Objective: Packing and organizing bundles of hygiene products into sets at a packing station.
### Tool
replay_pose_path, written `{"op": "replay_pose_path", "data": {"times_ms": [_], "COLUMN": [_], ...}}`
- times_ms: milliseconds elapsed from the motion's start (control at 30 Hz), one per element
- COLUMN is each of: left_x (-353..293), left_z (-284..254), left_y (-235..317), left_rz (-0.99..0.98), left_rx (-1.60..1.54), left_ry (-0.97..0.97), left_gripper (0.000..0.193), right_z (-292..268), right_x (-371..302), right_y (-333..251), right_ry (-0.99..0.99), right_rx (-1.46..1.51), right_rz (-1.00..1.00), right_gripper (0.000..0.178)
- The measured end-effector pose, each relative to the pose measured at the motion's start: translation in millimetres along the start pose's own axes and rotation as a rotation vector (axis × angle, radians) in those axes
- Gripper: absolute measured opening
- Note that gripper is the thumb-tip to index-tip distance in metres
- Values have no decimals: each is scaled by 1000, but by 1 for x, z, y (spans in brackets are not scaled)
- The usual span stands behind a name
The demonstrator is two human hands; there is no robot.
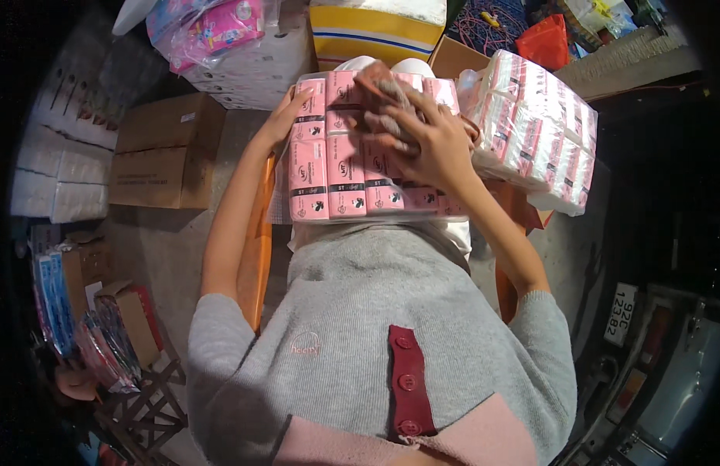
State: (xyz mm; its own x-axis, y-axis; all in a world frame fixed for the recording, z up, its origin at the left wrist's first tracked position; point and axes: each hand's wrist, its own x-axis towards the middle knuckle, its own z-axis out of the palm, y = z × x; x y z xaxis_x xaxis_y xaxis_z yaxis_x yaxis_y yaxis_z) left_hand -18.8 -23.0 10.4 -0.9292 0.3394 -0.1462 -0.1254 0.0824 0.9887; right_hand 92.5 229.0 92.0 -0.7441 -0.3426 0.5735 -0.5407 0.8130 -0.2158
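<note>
On my lap lies a plastic-wrapped bundle of pink tissue packs (346, 175), each pack crossed by a dark band. My left hand (284, 120) grips the bundle's far left edge, its fingers lying over the rim. Over the bundle's upper right part, my right hand (437, 144) holds a crumpled brown and grey cloth (383, 89) with fingers bent around it. The cloth and hand hide some packs beneath. Close by on the right rests a second wrapped bundle of similar packs (530, 128), tilted.
A closed cardboard box (162, 155) stands on the floor to the left, beside stacked white wrapped bundles (53, 171). Ahead is a yellow box (375, 35) with blue and white stripes. Orange chair arms (260, 264) flank me. Part of a vehicle (670, 365) is at the lower right.
</note>
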Motion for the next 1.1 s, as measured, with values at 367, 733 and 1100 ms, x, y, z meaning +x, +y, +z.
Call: {"op": "replay_pose_path", "data": {"times_ms": [367,733,1100], "left_x": [-10,-7,7], "left_z": [2,11,-2], "left_y": [8,10,-7], "left_rz": [-1,-38,35], "left_rx": [-81,-96,-66], "left_ry": [-9,26,1], "left_gripper": [57,56,52], "right_z": [-17,57,-33], "right_x": [-20,62,-27], "right_y": [-4,67,-80], "right_ry": [-89,166,-270], "right_rx": [47,-197,220], "right_rz": [117,359,54], "right_gripper": [32,31,37]}}
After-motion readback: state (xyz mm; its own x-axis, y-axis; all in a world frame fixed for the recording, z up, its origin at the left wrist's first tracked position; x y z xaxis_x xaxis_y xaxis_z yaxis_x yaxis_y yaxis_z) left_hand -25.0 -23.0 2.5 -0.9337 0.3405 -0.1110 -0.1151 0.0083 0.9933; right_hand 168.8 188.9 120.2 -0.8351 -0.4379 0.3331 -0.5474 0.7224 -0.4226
